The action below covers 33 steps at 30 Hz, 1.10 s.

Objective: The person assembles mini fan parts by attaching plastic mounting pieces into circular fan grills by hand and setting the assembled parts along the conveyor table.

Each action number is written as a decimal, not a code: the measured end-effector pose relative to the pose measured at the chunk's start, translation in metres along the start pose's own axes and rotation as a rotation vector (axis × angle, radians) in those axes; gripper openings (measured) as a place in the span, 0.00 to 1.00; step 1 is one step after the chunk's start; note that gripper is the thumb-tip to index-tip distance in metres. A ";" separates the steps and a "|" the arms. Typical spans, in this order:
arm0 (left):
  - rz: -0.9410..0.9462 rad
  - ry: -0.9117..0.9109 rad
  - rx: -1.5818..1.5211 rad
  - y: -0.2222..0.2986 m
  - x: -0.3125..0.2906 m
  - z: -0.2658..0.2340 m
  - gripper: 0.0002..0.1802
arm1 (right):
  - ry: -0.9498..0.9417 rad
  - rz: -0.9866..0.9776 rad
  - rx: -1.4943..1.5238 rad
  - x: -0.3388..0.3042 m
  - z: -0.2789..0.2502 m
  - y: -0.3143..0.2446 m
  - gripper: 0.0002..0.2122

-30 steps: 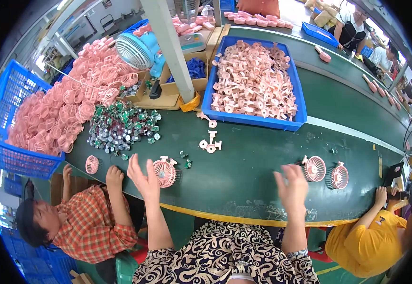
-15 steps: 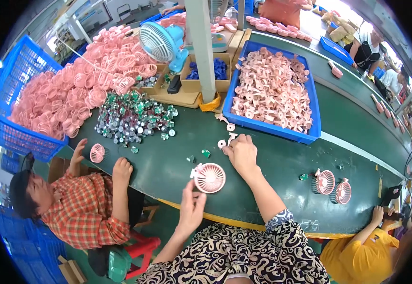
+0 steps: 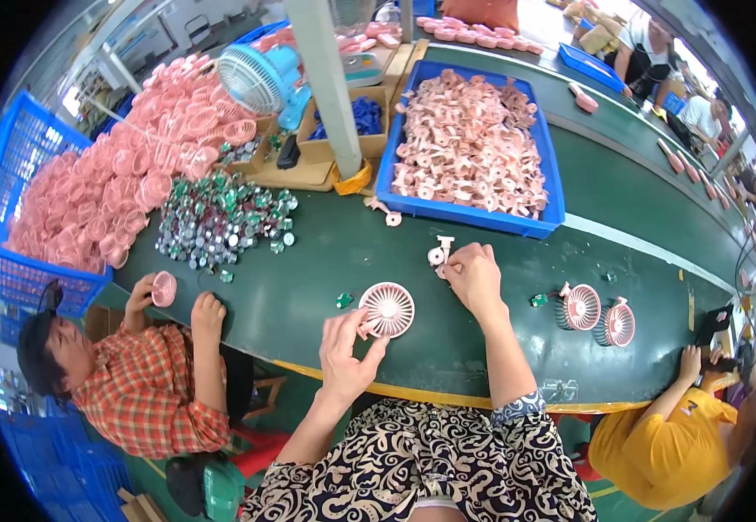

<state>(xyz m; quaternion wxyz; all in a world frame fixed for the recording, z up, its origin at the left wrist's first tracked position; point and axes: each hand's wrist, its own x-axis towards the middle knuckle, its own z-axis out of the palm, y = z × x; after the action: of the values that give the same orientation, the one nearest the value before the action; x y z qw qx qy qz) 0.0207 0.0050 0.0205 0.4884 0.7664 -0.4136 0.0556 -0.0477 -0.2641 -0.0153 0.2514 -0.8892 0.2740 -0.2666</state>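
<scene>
My left hand (image 3: 349, 355) has its thumb and fingers closed on the left side of a round pink fan cage (image 3: 390, 306), which lies on the green table with its slatted face up. A small pink piece at the cage's side shows between the fingertips. To the right, my right hand (image 3: 477, 280) pinches a small pink plastic part (image 3: 441, 271), mostly covered by the fingers. Touching or just beyond it is another pink part (image 3: 437, 255) with a round disc. A small green circuit board (image 3: 344, 300) lies close to the left fingertips.
A blue tray (image 3: 472, 222) of pink parts stands ahead. Left of it are a post (image 3: 330, 96), a pile of green boards and silver motors (image 3: 221, 222), and heaped pink cages (image 3: 91, 200). Two cages (image 3: 582, 307) stand at right. Co-workers sit on both sides; the left one holds a cage.
My left hand has closed on the fan cage's side. My right hand has shifted slightly toward me and right with the small part. The co-worker at left has taken hold of a cage.
</scene>
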 end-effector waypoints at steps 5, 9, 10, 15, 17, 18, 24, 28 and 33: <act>-0.031 -0.126 0.191 -0.001 0.004 0.003 0.54 | 0.132 -0.112 -0.159 -0.005 -0.004 -0.003 0.11; -0.065 -0.187 0.249 -0.005 0.006 0.010 0.55 | 0.154 -0.071 -0.206 -0.013 -0.009 -0.012 0.09; -0.104 -0.210 0.246 -0.003 0.008 0.012 0.55 | 0.155 -0.070 -0.211 -0.017 -0.005 -0.007 0.12; -0.165 -0.158 0.235 -0.007 0.005 0.015 0.51 | 0.224 -0.079 -0.098 -0.017 0.014 -0.006 0.08; -0.171 -0.157 0.211 -0.013 0.003 0.017 0.50 | 0.290 -0.137 -0.035 -0.018 0.014 -0.011 0.07; -0.214 -0.134 0.208 -0.016 0.004 0.019 0.49 | 0.321 -0.153 0.009 -0.022 0.010 -0.011 0.07; -0.216 -0.101 0.158 -0.028 0.013 0.023 0.45 | 0.438 -0.189 0.129 -0.037 -0.025 -0.009 0.07; -0.228 -0.068 0.175 -0.036 0.025 0.023 0.43 | 0.342 0.003 0.104 -0.054 -0.045 0.016 0.08; -0.136 0.061 0.081 -0.028 0.032 0.020 0.46 | 0.187 0.391 0.528 -0.059 -0.055 0.044 0.09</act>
<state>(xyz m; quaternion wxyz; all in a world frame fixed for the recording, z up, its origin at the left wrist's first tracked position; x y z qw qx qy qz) 0.0545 -0.0243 0.0067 0.4719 0.8099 -0.3428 0.0622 -0.1389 -0.2754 -0.0206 0.4932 -0.6957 0.3826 -0.3554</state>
